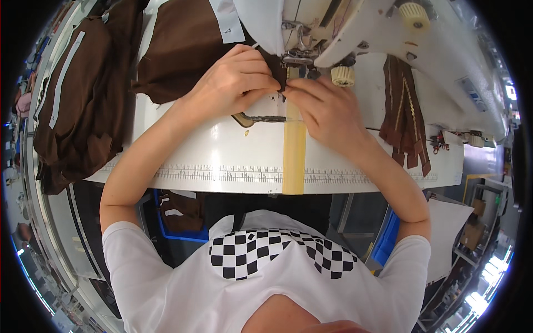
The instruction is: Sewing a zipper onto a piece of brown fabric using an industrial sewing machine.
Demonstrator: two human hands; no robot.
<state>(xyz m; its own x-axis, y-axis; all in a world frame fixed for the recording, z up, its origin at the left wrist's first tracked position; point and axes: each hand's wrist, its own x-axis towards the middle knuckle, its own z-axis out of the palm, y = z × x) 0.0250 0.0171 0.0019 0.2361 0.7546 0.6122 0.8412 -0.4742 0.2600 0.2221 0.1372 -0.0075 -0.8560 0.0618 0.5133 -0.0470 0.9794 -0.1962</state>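
In the head view, your left hand [240, 80] pinches the edge of the brown cloth [275, 65] between thumb and fingers, just in front of the presser foot [298, 60] of the white sewing machine [444, 66]. Your right hand [328, 108] meets it there, fingers bent and tips close against the same edge; you cannot tell whether they grip it. A brown panel [177, 47] lies beyond your left forearm, with more brown garments [83, 105] piled farther left. Brown zippers [401, 105] lie to your right, and yellow tape [294, 161] crosses the printed ruler [233, 175] near the table's front edge.
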